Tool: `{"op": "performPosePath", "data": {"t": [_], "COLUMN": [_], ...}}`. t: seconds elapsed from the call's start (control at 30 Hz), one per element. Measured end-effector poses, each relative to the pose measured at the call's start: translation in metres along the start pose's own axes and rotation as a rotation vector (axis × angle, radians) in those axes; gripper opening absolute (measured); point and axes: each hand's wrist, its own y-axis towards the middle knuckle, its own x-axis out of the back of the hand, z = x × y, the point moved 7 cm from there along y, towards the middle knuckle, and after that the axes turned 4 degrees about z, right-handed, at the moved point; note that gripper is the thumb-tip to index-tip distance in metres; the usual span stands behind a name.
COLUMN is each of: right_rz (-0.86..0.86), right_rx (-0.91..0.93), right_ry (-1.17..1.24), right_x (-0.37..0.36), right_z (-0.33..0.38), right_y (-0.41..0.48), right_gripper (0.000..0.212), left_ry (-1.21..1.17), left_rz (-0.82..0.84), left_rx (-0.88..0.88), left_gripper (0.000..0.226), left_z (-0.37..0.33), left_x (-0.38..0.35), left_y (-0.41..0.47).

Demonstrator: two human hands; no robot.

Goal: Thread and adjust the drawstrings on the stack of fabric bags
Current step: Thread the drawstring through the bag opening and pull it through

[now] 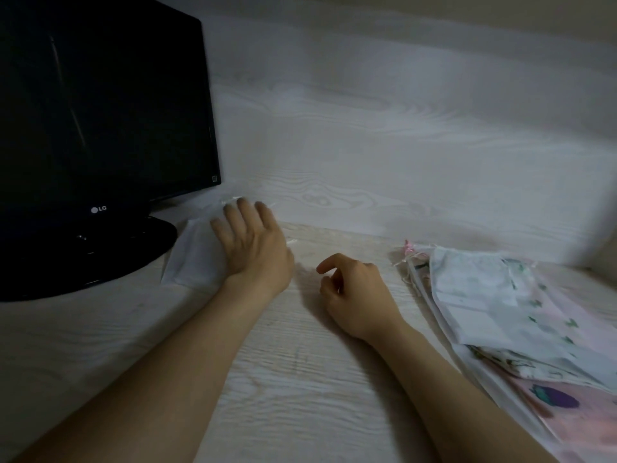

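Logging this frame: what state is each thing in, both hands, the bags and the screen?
Monitor: screen dark.
Left hand: fingers straight, pressing flat on the white bag.
White bag: lying flat on the desk beside the monitor, apart from the stack.
Right hand: loosely curled, nothing visible in it.
Stack: bags fanned out at the right, touched by neither hand.

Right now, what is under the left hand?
A white fabric bag lies flat on the desk under the left hand, beside the monitor base. The bag's part beneath the palm is hidden.
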Motion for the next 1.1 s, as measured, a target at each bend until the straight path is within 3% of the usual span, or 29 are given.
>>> {"op": "performPosePath", "data": {"t": [0.1, 0.23, 0.33, 0.43, 0.53, 0.6, 0.77, 0.93, 1.1], "right_rz": [-0.015, -0.144, -0.221, -0.184, -0.006, 0.065, -0.039, -0.107, -0.388], "right_rx": [0.013, -0.028, -0.171, -0.449, -0.798, -0.885, -0.672, -0.602, -0.439], "right_ry": [-0.012, -0.136, -0.348, -0.562, -0.493, -0.429, -0.472, -0.488, -0.481], "right_x": [0.006, 0.034, 0.055, 0.067, 0.064, 0.057, 0.067, 0.082, 0.097], "right_z": [-0.002, -0.013, -0.033, -0.058, -0.089, -0.102, -0.087, -0.066, -0.045], "right_y": [-0.003, -0.006, -0.011, -0.019, -0.035, -0.040, -0.037, -0.039, -0.032], "right_gripper": [0.025, 0.015, 0.017, 0.033, 0.058, 0.065, 0.039, 0.014, 0.008], "left_ry": [-0.247, -0.583, -0.577, -0.576, -0.584, -0.584, -0.625, -0.667, -0.685], "left_rz": [-0.162, 0.007, 0.226, 0.285, 0.288, 0.291, 0.295, 0.290, 0.284], "left_rx": [-0.325, -0.517, -0.615, -0.690, -0.699, -0.704, -0.697, -0.691, -0.679], "left_gripper": [0.059, 0.015, 0.016, 0.017, 0.018, 0.019, 0.017, 0.016, 0.016], "left_z": [-0.029, -0.059, -0.080, -0.088, -0.087, -0.085, -0.084, -0.082, -0.083], "left_x": [0.011, 0.003, -0.019, -0.032, -0.035, -0.036, -0.036, -0.035, -0.033], "left_y": [-0.007, -0.024, -0.037, -0.041, -0.039, -0.039, -0.037, -0.037, -0.035]}}
